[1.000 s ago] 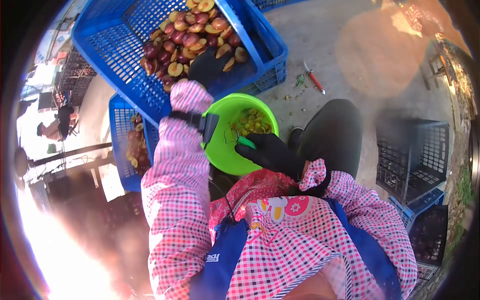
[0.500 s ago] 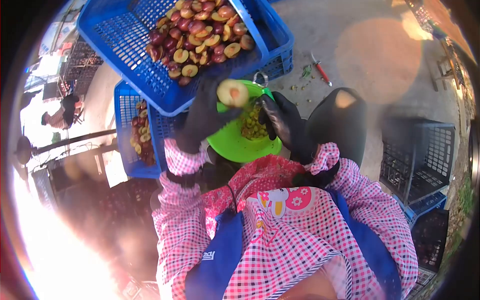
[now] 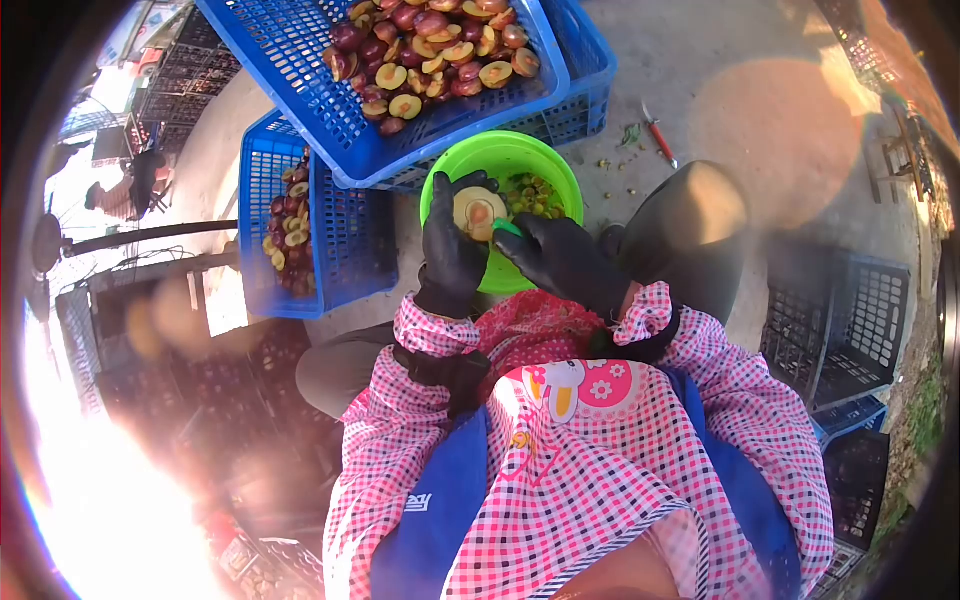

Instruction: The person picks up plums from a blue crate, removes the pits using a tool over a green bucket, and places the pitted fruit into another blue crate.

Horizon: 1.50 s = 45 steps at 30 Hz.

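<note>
My left hand [image 3: 452, 250], in a black glove, closes around a halved plum [image 3: 474, 210] with its pale cut face and brown centre turned up. My right hand [image 3: 568, 262], also in black, grips a small tool with a green handle [image 3: 508, 228]. The tool's handle end meets the lower right edge of the plum half; its metal end is hidden. Both hands are over a lime-green bowl [image 3: 565, 178], which holds a heap of small yellowish-green and brown pieces [image 3: 538, 197].
A blue crate [image 3: 290, 75] of halved plums [image 3: 440, 60] rests tilted on another crate beyond the bowl. Another blue crate [image 3: 262, 180] with plum halves stands left. A red-handled tool [image 3: 660, 143] lies on the floor. Black crates [image 3: 860, 320] stand right.
My left hand has come down and right with the plum half, from beside the crate to over the bowl. My right hand has turned the tool toward the fruit. The view has shifted slightly.
</note>
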{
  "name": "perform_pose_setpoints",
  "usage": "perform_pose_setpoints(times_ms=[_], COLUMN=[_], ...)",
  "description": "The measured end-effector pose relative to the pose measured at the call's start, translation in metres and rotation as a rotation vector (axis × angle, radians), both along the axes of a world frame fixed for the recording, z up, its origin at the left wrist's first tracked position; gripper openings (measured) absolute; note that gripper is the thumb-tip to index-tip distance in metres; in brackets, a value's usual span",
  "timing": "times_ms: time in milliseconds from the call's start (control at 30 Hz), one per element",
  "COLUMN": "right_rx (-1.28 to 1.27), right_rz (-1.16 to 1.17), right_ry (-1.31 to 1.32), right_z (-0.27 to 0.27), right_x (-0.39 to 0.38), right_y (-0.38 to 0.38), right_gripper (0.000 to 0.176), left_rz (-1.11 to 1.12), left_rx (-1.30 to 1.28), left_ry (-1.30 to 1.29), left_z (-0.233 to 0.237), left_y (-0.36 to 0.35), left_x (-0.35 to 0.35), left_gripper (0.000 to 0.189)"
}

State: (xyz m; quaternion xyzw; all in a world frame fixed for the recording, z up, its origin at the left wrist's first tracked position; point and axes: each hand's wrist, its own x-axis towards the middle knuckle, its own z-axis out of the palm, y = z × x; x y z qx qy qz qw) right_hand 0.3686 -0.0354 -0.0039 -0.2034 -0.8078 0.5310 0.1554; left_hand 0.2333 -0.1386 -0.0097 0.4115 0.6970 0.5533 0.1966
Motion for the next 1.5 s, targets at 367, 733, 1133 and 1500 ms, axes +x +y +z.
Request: perform_pose_setpoints(times_ms=[367, 733, 1133, 1500], right_rx=[-0.065, -1.853, -1.024, -0.962], right_rz=[0.102, 0.560, 0.343, 0.120], right_ry=[-0.013, -0.078, -0.144, -0.265], right_z=[-0.018, -0.013, -0.005, 0.014], right_x=[-0.003, 0.003, -0.001, -0.008], right_y=[0.004, 0.013, 0.012, 0.026], right_gripper=[0.042, 0.044, 0.051, 0.046], left_rz=[0.017, 0.301, 0.941, -0.200], left_rx=[0.003, 0.233, -0.126, -0.594], left_ry=[-0.078, -0.743, 0.127, 0.725], left_z=[-0.012, 0.042, 0.098, -0.009], left_y=[0.004, 0.050, -0.044, 0.172], left_x=[-0.009, 0.012, -0.110, -0.163], left_gripper=[0.075, 0.064, 0.053, 0.035])
